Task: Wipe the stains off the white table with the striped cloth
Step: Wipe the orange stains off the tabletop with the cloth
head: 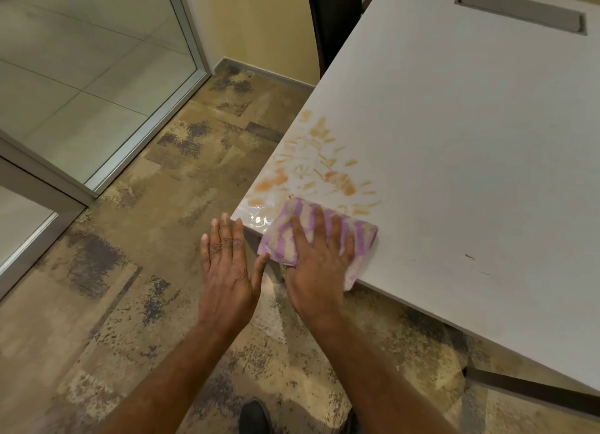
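A folded purple-and-white striped cloth [360, 235] lies at the near corner of the white table [454, 134]. My right hand [316, 264] lies flat on the cloth with fingers spread, pressing it to the tabletop. Orange smeared stains [328, 170] spread over the table just beyond the cloth, and a wet shiny patch [259, 214] sits at the corner tip. My left hand [225, 271] hovers open off the table's edge, over the floor, its thumb close to the cloth's left end.
A grey cable slot [519, 9] is set into the table at the far right. A dark chair back [331, 17] stands behind the table. Mottled brown floor [146, 271] lies to the left, bordered by a glass partition [81, 76]. Small dark marks [470, 256] dot the table.
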